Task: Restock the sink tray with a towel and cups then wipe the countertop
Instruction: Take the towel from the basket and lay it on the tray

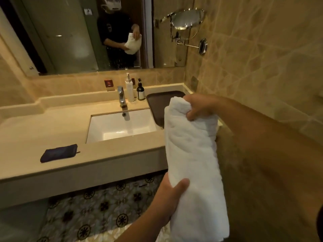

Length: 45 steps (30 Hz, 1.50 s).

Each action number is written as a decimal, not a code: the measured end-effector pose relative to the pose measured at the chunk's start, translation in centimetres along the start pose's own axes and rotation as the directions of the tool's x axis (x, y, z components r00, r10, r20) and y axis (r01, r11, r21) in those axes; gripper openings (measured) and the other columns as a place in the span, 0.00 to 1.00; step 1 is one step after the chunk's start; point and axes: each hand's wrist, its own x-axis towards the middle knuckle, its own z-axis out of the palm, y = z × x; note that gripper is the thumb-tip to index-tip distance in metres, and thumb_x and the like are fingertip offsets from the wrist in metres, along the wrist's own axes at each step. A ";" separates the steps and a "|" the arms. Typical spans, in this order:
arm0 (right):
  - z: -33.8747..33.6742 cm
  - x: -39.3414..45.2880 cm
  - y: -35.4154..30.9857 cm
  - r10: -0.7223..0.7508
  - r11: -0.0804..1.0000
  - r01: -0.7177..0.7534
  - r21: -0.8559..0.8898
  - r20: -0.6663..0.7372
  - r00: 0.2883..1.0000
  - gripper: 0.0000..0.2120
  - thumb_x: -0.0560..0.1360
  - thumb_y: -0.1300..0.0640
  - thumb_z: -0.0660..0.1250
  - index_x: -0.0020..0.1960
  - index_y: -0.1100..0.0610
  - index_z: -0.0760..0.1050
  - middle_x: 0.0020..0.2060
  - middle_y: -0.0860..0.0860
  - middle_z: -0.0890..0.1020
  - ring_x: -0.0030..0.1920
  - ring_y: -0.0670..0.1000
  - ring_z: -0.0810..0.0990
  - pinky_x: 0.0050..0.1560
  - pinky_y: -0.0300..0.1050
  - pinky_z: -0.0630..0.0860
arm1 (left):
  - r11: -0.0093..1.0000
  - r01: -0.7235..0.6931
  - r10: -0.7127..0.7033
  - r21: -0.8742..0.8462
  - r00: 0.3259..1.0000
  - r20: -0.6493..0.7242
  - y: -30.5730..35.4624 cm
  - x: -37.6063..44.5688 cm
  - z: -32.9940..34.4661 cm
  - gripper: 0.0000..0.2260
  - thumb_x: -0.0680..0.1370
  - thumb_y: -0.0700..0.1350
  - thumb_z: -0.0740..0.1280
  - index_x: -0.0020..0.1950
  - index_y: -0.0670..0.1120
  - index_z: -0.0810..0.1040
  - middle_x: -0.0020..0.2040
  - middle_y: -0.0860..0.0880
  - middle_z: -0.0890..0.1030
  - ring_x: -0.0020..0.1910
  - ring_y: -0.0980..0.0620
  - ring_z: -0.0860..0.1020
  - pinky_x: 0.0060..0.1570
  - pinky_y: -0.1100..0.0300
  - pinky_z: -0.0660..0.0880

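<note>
A rolled white towel [192,154] hangs upright in front of the counter's right end, held at both ends. My right hand [199,107] grips its top, just over the near edge of the dark brown tray [157,102]. My left hand [167,199] clasps the lower part of the roll from the left. The tray lies on the beige countertop [52,133] to the right of the white sink [120,124] and looks bare where visible; the towel hides its near right part. No cups are in view.
A folded dark blue cloth [59,153] lies on the counter's front left. Behind the sink stand a chrome faucet [121,96], a white pump bottle [129,89] and a dark pump bottle [140,91]. A tiled wall with a swing-arm mirror [187,19] closes the right side.
</note>
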 end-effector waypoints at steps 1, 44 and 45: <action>-0.1 1.5 0.8 -0.007 1.000 0.007 -0.005 0.003 1.000 0.15 0.65 0.53 0.74 0.44 0.45 0.70 0.44 0.45 0.78 0.46 0.51 0.77 0.47 0.48 0.75 | 1.000 -0.002 0.002 -0.002 1.000 -0.006 0.1 1.5 -0.2 0.27 0.74 0.52 0.73 0.70 0.46 0.72 0.65 0.43 0.79 0.64 0.41 0.77 0.63 0.37 0.72; 5.7 56.3 32.5 0.069 0.983 -0.027 -0.183 0.228 0.971 0.30 0.67 0.50 0.76 0.66 0.52 0.71 0.60 0.53 0.78 0.48 0.51 0.73 0.46 0.47 0.71 | 0.957 0.262 -0.288 -0.126 0.913 -0.289 -4.9 57.8 -4.4 0.16 0.79 0.47 0.68 0.67 0.51 0.75 0.61 0.48 0.82 0.60 0.47 0.80 0.63 0.41 0.74; 6.5 56.5 33.1 0.084 0.984 -0.046 -0.171 0.228 0.970 0.29 0.67 0.50 0.76 0.66 0.51 0.71 0.59 0.52 0.79 0.48 0.51 0.74 0.46 0.47 0.72 | 0.956 0.263 -0.290 -0.127 0.912 -0.290 -5.1 57.9 -4.5 0.16 0.79 0.47 0.68 0.67 0.51 0.75 0.61 0.48 0.82 0.60 0.46 0.80 0.63 0.41 0.74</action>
